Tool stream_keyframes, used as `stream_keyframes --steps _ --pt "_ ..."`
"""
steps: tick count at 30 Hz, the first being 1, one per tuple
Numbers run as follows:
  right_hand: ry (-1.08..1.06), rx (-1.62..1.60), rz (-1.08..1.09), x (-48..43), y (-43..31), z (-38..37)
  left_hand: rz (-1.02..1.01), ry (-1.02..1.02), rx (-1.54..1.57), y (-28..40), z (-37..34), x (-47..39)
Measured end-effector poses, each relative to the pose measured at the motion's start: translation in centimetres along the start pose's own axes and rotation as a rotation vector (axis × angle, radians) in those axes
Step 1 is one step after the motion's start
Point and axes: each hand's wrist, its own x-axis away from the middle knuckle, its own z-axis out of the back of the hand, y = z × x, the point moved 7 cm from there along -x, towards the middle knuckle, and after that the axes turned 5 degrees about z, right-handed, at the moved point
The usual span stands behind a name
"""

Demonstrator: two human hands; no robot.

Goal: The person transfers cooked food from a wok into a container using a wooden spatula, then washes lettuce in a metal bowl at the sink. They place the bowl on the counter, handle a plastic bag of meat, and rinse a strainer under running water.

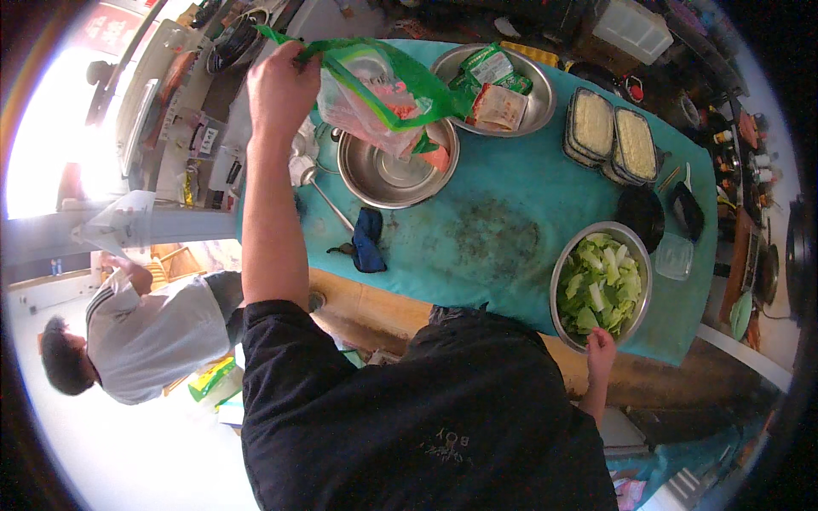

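Note:
My left hand (pixel 284 83) grips the top edge of a clear plastic bag (pixel 364 115) with green borders. Pinkish-red contents show through the film. The bag lies tilted over a steel basin (pixel 390 182), and a flat pink piece (pixel 437 157) shows at its lower end; whether that is inside the bag I cannot tell. On the right, my right hand (pixel 601 351) has its fingers curled over the near rim of a steel bowl (pixel 555 300). Cut leafy lettuce (pixel 601 284) fills this bowl.
Another steel bowl (pixel 543 96) holds green packets (pixel 489 67) and a red-and-white packet (pixel 500 107). Stacked trays of pale noodle-like food (pixel 594 121) stand far right. A ladle (pixel 329 201) and dark blue cloth (pixel 369 239) lie left. Another person (pixel 160 332) is at left.

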Motion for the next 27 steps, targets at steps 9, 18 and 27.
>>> stream_keyframes --steps 9,18,27 --pt "-0.014 -0.026 -0.049 -0.3 -0.5 -0.7 0.028 0.057 0.015 2.0 3.2 -1.5" --pt "-0.004 -0.046 -0.016 -0.3 -0.2 -0.7 0.043 -0.215 0.037 -1.3 -3.1 2.5" --pt "-0.029 -0.058 -0.001 -0.1 -1.7 -0.7 0.425 -0.153 0.252 -10.8 -9.4 16.5"
